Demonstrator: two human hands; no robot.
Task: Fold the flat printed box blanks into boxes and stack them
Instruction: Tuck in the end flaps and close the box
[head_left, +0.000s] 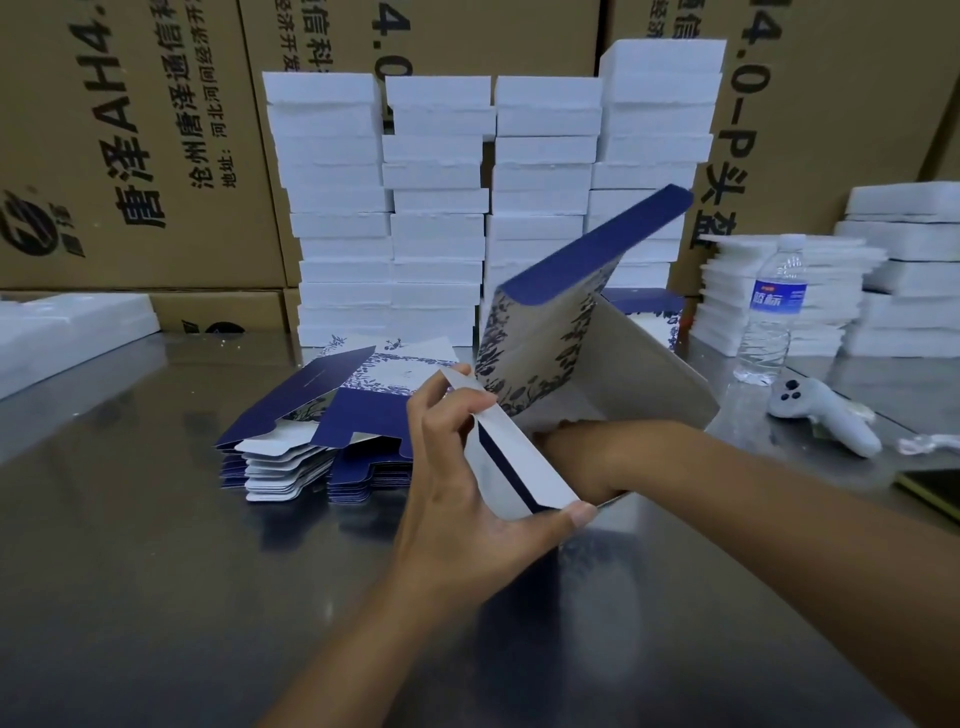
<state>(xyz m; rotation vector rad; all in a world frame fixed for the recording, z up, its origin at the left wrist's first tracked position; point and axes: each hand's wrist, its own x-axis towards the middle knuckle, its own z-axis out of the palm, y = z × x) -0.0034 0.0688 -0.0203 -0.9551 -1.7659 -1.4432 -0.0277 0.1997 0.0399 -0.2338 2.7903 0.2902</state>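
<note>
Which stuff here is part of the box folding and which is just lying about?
In the job: half-folded blue-and-white printed cardboard blank, gripped by the left hand; pile of flat blue-and-white printed blanks on the steel table.
Lying about: clear plastic water bottle; white handheld controller; stacks of white foam trays; brown cardboard cartons behind.

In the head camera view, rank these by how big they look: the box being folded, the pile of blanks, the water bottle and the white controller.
1. box
2. blanks
3. bottle and controller: about alike; the bottle stands farther back, so I won't rank them.
</note>
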